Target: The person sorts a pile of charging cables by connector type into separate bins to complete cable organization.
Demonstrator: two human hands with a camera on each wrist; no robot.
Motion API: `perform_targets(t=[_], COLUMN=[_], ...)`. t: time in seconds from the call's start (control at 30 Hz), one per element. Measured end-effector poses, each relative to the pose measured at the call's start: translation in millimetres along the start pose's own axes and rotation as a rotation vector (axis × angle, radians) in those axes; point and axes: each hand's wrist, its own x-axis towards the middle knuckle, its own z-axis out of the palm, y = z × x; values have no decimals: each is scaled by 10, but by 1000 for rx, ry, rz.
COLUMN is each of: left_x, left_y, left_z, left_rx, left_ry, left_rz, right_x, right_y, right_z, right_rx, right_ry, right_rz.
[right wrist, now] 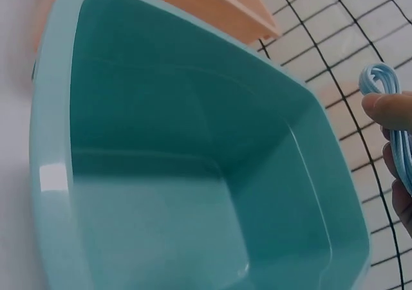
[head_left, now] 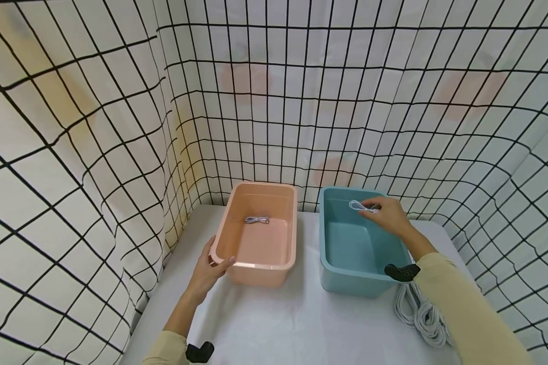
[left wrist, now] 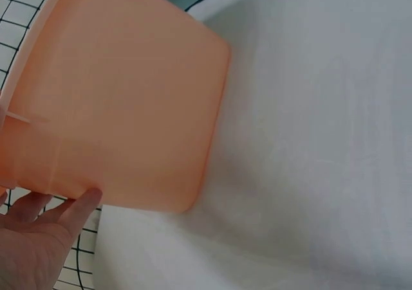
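Note:
My left hand [head_left: 208, 268] holds the near left corner of an orange plastic bin [head_left: 254, 276], its thumb at the front and its fingers along the left side. In the left wrist view, fingertips [left wrist: 90, 200] touch the bin's outer wall. A small bundled cable [head_left: 257, 220], pale and folded, lies inside that bin. My right hand [head_left: 388, 217] pinches another looped white cable [head_left: 357, 205] above the far part of a teal bin [head_left: 365, 285]. The right wrist view shows this cable [right wrist: 400, 152] between thumb and fingers, above the teal bin's bare inside.
Several coiled white cables [head_left: 426, 317] lie on the white table [head_left: 274, 324] at the right, partly hidden by the right forearm. A black wire grid [head_left: 283, 121] stands behind the bins and along both sides. The two bins stand side by side with a narrow gap.

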Motion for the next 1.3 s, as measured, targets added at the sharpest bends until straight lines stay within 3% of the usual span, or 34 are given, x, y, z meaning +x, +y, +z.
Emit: perform_targets(t=[0.23,0.73,1.3], left_x=[-24,-44,-11], left_y=[38,-6,-24], left_z=[3,4,-22], left_rx=[-2,0,6], left_ry=[0,6,13], left_rz=[-1,16,12], right_x=[196,650,1067], right_y=[-210,-733,-1280], right_z=[100,333,698], right_rx=[-25,34,65], right_ry=[-68,-56,-155], right_rz=[-42,-174,-144])
